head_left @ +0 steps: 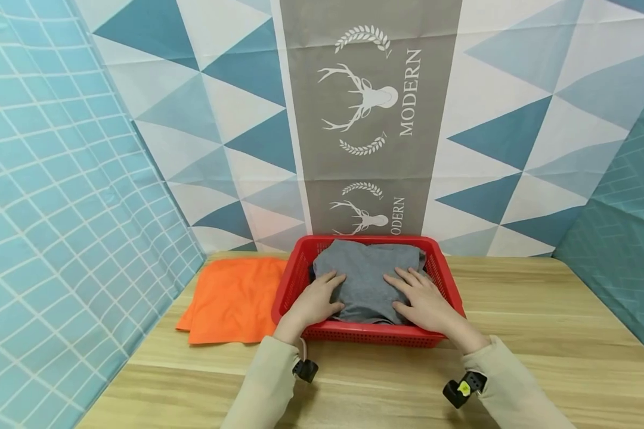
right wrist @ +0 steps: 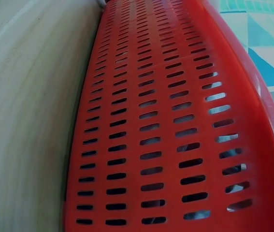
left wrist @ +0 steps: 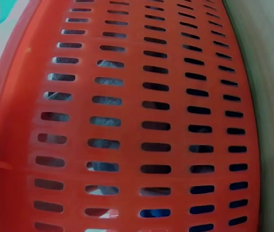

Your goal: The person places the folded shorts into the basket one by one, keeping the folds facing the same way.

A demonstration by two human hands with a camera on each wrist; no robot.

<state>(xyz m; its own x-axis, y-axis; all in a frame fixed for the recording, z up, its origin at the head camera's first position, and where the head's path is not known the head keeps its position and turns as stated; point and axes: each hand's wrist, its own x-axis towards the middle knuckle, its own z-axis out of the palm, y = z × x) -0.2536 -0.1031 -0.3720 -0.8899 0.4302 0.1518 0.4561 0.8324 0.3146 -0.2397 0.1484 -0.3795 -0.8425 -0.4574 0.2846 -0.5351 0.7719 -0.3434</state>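
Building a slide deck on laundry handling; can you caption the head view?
Both hands, left and right, press a grey garment into a red basket.

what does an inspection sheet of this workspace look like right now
surface: light wooden table, bare grain showing
job's things: grey garment lying in a red slotted basket
clutter: orange cloth flat on the table left of the basket
hands: left hand and right hand both rest flat on the grey garment, fingers straight
cables: nothing seen
surroundings: triangle-patterned backdrop with a deer print, teal grid sheets at the sides
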